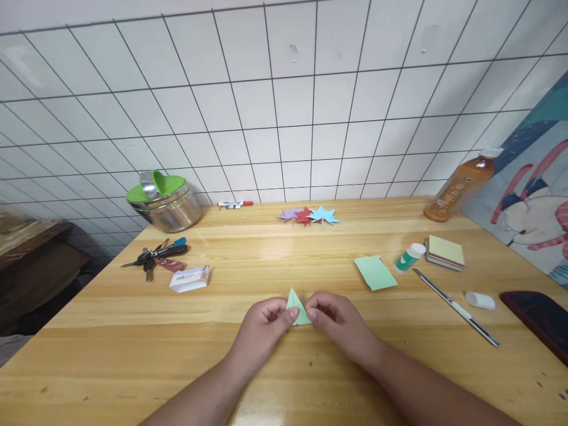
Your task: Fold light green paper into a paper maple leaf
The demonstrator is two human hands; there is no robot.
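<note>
A small sheet of light green paper (296, 303), folded into a triangle with its tip pointing away from me, is between my hands just above the table. My left hand (268, 322) grips its left side, thumb lying on the front face. At the lower right corner, the thumb and forefinger of my right hand (335, 319) are pinched together on the paper's edge. A crease or slit runs down from the tip. To the right lies a stack of green paper squares (375, 273), and a glue stick (409, 258) stands tilted beside it.
Paper maple leaves (306, 216) in purple, red and blue lie by the wall. Around the wooden table (213, 355) are a lidded metal pot (173, 207), keys (155, 257), a small white box (190, 279), a craft knife (457, 307), a white cap (480, 300), sticky notes (445, 252), a bottle (461, 186) and a phone (536, 322).
</note>
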